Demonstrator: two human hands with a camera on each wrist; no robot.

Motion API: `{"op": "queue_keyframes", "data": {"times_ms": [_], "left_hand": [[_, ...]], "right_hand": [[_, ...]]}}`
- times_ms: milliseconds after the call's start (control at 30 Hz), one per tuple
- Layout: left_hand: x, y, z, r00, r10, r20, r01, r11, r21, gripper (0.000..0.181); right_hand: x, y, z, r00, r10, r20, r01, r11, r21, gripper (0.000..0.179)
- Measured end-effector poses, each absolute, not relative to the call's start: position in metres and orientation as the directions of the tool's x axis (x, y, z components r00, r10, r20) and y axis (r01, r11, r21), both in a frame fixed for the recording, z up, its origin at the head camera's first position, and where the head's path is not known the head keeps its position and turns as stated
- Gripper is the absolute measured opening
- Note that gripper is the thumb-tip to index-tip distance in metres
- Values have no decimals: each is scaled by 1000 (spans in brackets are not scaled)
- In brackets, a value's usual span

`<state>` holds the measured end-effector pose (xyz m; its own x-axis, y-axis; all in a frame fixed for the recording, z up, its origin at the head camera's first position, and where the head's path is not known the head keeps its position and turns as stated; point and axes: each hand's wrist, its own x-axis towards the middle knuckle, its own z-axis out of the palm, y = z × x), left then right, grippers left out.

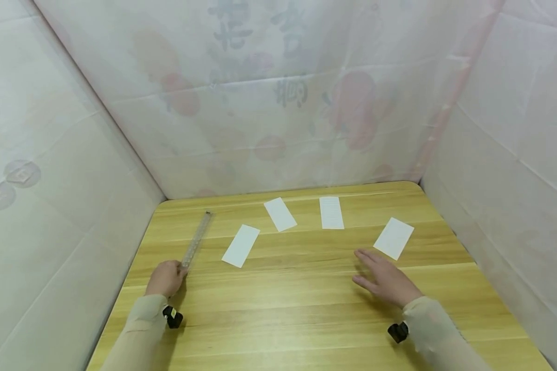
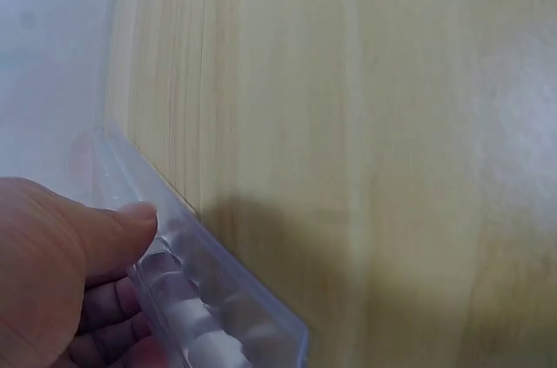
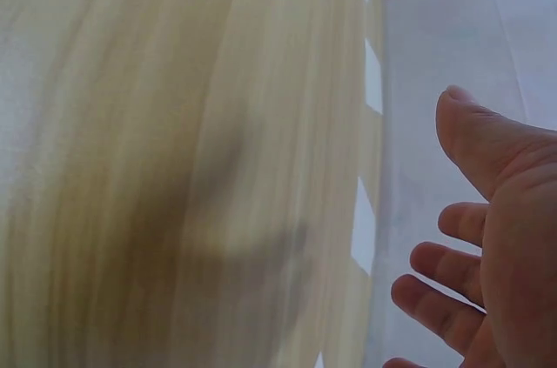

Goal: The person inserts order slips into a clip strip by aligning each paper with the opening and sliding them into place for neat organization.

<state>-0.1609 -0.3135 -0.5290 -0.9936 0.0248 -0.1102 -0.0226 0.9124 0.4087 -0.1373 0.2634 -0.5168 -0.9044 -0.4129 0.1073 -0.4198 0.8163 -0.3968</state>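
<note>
On the left side of the table, my left hand (image 1: 165,278) pinches the near end of a long, narrow strip of clear plastic (image 1: 197,239). Seen from the left wrist, the thumb presses on the clear strip (image 2: 200,272), which has a row of rounded hollows and a flat edge; curled fingers lie beneath it. A small dark spot marks its far end. My right hand (image 1: 389,278) holds nothing, its fingers spread over the table just on the near side of a white card (image 1: 393,238). The right wrist view shows that hand (image 3: 513,237) with thumb and fingers apart.
More white cards lie in an arc: one next to the strip (image 1: 241,246), a tilted card (image 1: 280,214) and a card with faint lines (image 1: 331,213) at the back. Pale printed cloth walls (image 1: 269,129) enclose the wooden table (image 1: 278,319) on three sides.
</note>
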Motion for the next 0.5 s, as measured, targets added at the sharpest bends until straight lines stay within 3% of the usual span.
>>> {"op": "queue_keyframes", "data": {"times_ms": [500], "left_hand": [[-147,-353,-522,-985,124,-118,83,950,302,15]], "right_hand": [[-133,262,-527,-897,-426,121,-440,828,-347,69]]}}
